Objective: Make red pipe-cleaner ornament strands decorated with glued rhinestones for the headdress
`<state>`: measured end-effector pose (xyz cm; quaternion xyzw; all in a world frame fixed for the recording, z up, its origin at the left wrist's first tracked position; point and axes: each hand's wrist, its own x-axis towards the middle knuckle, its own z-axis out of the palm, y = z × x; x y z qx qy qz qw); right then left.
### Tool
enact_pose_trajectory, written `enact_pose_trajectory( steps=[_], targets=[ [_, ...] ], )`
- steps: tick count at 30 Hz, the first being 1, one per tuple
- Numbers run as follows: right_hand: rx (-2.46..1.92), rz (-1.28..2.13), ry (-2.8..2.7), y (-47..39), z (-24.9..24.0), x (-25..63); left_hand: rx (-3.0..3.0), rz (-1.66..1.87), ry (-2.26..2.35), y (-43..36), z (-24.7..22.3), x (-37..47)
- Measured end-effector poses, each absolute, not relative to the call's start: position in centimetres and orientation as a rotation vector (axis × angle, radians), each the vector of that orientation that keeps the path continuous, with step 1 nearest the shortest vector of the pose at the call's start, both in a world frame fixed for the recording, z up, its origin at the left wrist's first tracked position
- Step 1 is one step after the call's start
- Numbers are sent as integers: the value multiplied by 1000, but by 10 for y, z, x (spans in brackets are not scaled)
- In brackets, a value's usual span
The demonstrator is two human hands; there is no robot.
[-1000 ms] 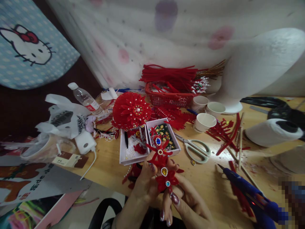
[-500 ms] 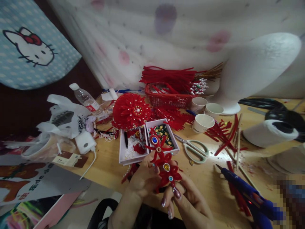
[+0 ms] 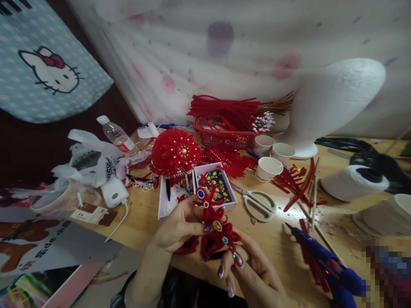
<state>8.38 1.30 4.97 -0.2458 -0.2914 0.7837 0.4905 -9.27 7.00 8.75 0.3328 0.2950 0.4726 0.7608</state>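
Observation:
Between my two hands is a red fuzzy flower ornament set with blue, yellow and turquoise rhinestones. My left hand pinches its upper left side, thumb close to the yellow stone. Lower down, my right hand holds the bottom end in curled fingers. Just beyond the ornament stands a white divided box; pearls fill its left part, and green and gold beads its right. Scissors with pale handles lie to the right of the box, a small yellow gem beside them.
A blue glue gun rests at the right, near red strips and sticks. Behind are a red beaded flower piece, a red basket, paper cups, a white mannequin head and a thread cone. A bottle leans at left.
My left hand has shifted left along the ornament, its thumb now nearer the yellow stone. The ornament has tilted slightly left, and the view has turned a little to the right.

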Motion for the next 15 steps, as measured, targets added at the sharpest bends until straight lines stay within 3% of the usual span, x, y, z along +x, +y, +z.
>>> enact_pose_trajectory(
  steps=[15],
  targets=[
    [-612, 1906, -676, 15, 52, 89, 1063, 773, 1130, 78, 129, -101]
  ],
)
